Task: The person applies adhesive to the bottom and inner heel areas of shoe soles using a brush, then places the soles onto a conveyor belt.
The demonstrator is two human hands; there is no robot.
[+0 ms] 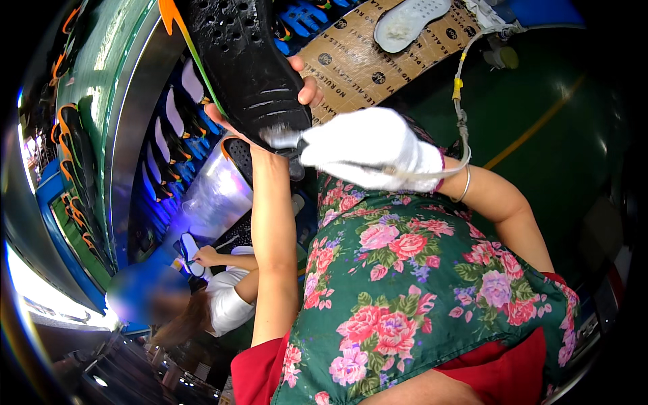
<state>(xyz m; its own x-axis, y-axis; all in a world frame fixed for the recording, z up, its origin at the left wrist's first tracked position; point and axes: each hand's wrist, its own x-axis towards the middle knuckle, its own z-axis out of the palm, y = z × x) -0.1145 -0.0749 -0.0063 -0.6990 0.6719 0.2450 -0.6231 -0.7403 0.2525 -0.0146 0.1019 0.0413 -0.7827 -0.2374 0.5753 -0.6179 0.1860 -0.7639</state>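
Head view: the left hand (309, 92) gripped a black sole (253, 74), the right hand (368, 150) pinched a brush (280, 138) at its end; a white sole (413, 20) lay toward the right edge of the cardboard (368, 64).

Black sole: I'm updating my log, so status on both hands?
Left hand holding black sole. Gloved right hand gripping brush, bristles at sole's near end. Tube beside right wrist.
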